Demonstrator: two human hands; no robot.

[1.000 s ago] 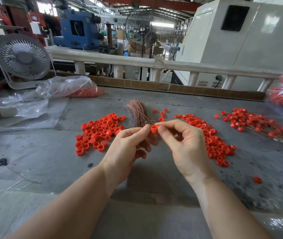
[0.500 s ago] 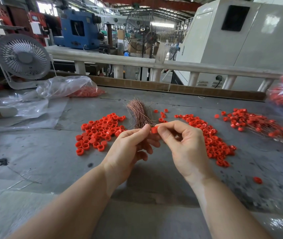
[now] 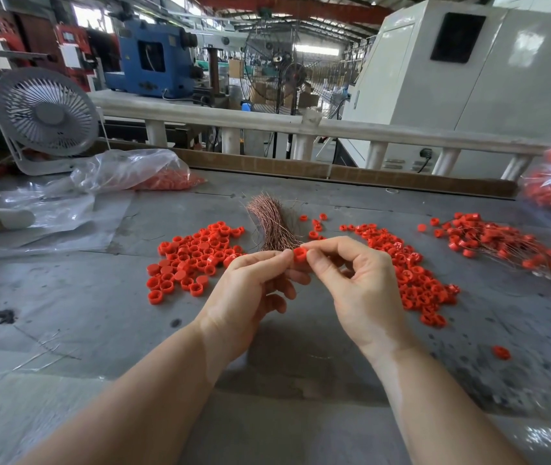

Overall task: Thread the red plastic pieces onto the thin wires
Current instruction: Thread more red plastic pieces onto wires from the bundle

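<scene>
Your right hand [image 3: 364, 290] pinches red piece [image 3: 299, 255] above surface [image 3: 83, 297]; your left hand [image 3: 250, 290] grip closed on thin wire, touching piece. Wire bundle [image 3: 272, 223] just behind, between 2 red piles.

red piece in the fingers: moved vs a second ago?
No. The red piece sits at the near tip of the wire bundle, pinched by both hands, as before.

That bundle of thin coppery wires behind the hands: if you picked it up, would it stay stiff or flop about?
Probably floppy: the wire bundle is made of very fine strands that already bend and splay at the top. It likely weighs little, given how thin each strand looks. Loose strands stick out sideways, so some might slip free when lifted.
</scene>
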